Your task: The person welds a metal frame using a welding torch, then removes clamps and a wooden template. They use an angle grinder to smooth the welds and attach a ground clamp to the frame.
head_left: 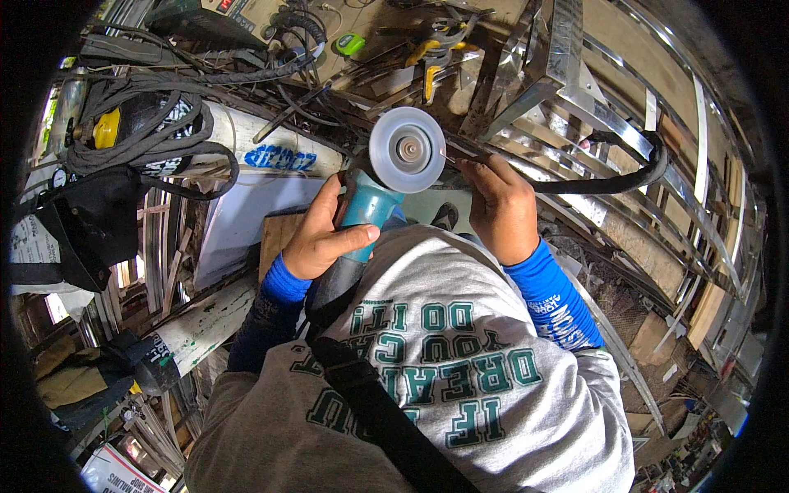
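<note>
My left hand [329, 234] is wrapped round the teal body of an angle grinder [371, 209], thumb lying across its side. The grinder's round disc [408, 149] faces up and looks pale and smeared, as if spinning. My right hand [503, 205] is closed in a pinch just right of the disc, fingertips close to its edge. A thin sliver seems to reach from those fingertips to the disc's rim, too small to make out. The grinder's dark rear end [333, 287] lies along my left forearm.
White gas cylinder [271, 148] and coiled black cable [164, 156] lie at left. Yellow-handled clamps [431, 62] and a green tape measure [349, 43] lie ahead. A shiny metal frame [567, 90] fills the right, with a black hose [608, 182] across it.
</note>
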Motion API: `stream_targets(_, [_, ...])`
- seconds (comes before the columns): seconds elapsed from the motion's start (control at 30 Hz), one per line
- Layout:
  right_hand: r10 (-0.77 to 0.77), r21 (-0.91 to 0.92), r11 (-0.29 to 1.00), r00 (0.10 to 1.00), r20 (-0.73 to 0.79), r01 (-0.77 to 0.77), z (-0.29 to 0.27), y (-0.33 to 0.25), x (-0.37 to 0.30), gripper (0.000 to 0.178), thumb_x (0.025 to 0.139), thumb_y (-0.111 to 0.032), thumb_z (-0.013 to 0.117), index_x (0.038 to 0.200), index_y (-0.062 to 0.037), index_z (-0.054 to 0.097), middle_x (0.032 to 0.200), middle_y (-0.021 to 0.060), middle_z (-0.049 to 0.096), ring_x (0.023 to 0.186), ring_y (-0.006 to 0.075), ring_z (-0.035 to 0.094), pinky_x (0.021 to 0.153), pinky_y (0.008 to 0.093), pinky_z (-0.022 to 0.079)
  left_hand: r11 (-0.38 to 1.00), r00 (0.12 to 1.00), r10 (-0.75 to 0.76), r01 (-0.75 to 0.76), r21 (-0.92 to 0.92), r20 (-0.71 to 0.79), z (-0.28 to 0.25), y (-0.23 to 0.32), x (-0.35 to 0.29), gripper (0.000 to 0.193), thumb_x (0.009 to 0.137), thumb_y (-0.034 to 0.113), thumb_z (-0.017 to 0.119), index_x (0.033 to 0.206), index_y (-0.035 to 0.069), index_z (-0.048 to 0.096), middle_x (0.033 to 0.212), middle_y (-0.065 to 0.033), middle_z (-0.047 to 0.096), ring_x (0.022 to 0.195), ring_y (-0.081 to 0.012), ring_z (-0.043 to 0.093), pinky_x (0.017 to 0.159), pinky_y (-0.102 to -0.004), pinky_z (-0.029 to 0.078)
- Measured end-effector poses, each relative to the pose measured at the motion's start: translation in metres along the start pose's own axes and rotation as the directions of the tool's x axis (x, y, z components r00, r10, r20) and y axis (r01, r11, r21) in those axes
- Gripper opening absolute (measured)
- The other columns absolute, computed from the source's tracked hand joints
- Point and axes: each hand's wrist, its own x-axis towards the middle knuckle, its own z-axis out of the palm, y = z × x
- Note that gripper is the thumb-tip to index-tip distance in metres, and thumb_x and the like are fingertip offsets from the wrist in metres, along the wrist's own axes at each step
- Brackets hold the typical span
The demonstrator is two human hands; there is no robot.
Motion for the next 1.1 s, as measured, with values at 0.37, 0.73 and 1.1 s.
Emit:
stream_targets(0.37, [0.002, 0.008, 1.000, 1.000, 0.007, -0.003, 0.003, 0.006, -0.001, 0.043, 0.070, 0.012, 0.064, 0.111, -0.0006, 0.071, 0.089, 0.0164, 0.056, 0.078, 0.0381, 0.063, 0.068, 0.0447, 0.053, 0.998, 0.999, -0.048, 0.049, -0.037, 0.022, 0.001, 0.008, 0.002, 0.075, 0.088, 0.016, 0.076, 0.149, 0.001, 0.036, 0.123, -0.0072, 0.058, 0.106, -0.0129, 0.057, 0.092, -0.0288, 0.049])
stream_targets(0.73, [0.029, 0.014, 0.999, 0.999, 0.033, -0.030, 0.005, 0.007, -0.001, 0.046, 0.070, 0.011, 0.063, 0.114, -0.0009, 0.070, 0.092, 0.0170, 0.057, 0.081, 0.0391, 0.064, 0.070, 0.0460, 0.053, 1.000, 1.000, -0.001, 0.001, -0.001, 0.010, 0.001, 0.005, 0.004, 0.073, 0.088, 0.015, 0.076, 0.148, 0.000, 0.036, 0.126, -0.0089, 0.057, 0.111, -0.0138, 0.056, 0.095, -0.0293, 0.048])
stream_targets(1.1, [0.312, 0.407, 0.882, 0.942, -0.127, -0.237, 0.009, 0.013, -0.001, 0.023, 0.098, 0.008, 0.059, 0.119, 0.0043, 0.067, 0.102, 0.0096, 0.071, 0.086, 0.0130, 0.063, 0.078, 0.0291, 0.052, 0.999, 1.000, -0.023, 0.023, -0.040, 0.005, 0.002, 0.003, 0.001, 0.082, 0.087, 0.022, 0.075, 0.154, 0.001, 0.032, 0.115, -0.0132, 0.060, 0.080, -0.0204, 0.067, 0.071, -0.0338, 0.057])
